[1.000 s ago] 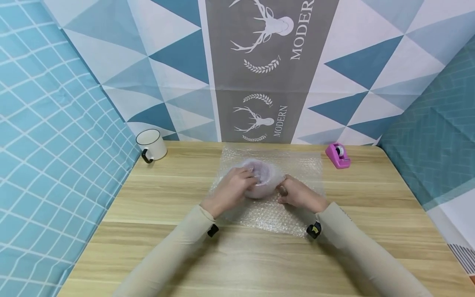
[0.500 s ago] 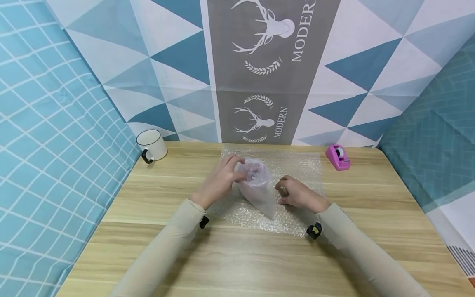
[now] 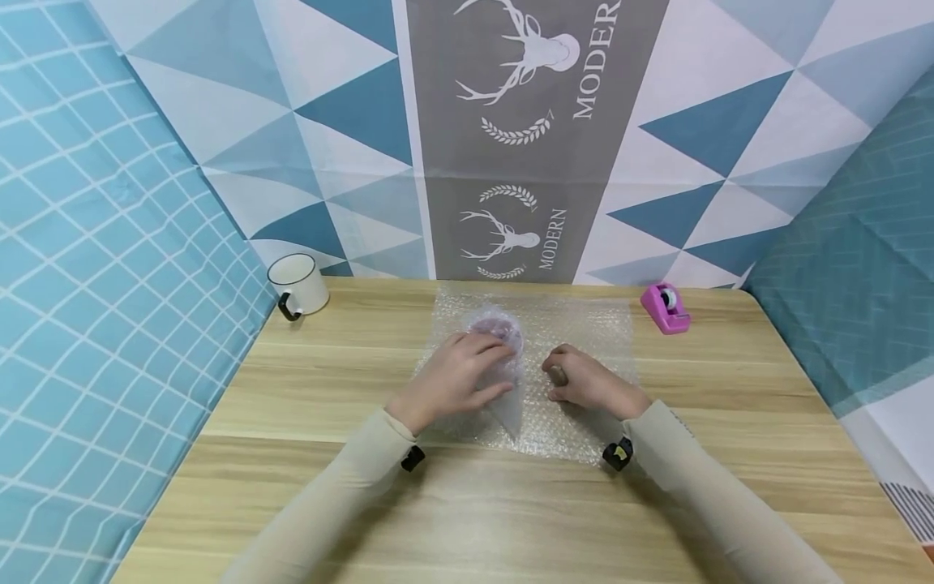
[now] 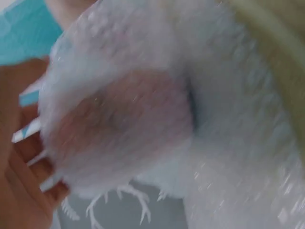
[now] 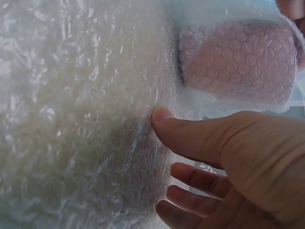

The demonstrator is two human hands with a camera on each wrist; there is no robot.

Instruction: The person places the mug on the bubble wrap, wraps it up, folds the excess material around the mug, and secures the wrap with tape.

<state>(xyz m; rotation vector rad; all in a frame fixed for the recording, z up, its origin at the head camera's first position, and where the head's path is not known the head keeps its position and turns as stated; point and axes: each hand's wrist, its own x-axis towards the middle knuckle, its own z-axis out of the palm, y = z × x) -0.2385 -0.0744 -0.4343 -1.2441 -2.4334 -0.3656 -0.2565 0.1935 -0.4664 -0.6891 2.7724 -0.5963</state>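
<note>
A sheet of bubble wrap (image 3: 584, 324) lies on the table, part of it folded around a pinkish rounded thing (image 5: 238, 59). Its kind is hidden by the wrap. My left hand (image 3: 460, 377) lies over this bundle in the head view, fingers extended and thumb apart. In the left wrist view, the fingers of that hand show along the bundle's side. My right hand (image 3: 584, 381) rests on the flat part of the sheet to the right, its fingers bent and a gap between thumb and index finger. The right wrist view shows its thumb tip touching the wrap.
A white mug (image 3: 299, 285) with a black handle stands at the table's back left. At the back right sits a pink tape dispenser (image 3: 665, 309). Patterned cloth hangs behind the wooden table (image 3: 511, 519) and along both sides.
My left hand went left while pinching the wrap's raised edge, then came back over the bundle with its fingers extended. The wrap now lies closer around it. My right hand has stayed almost still.
</note>
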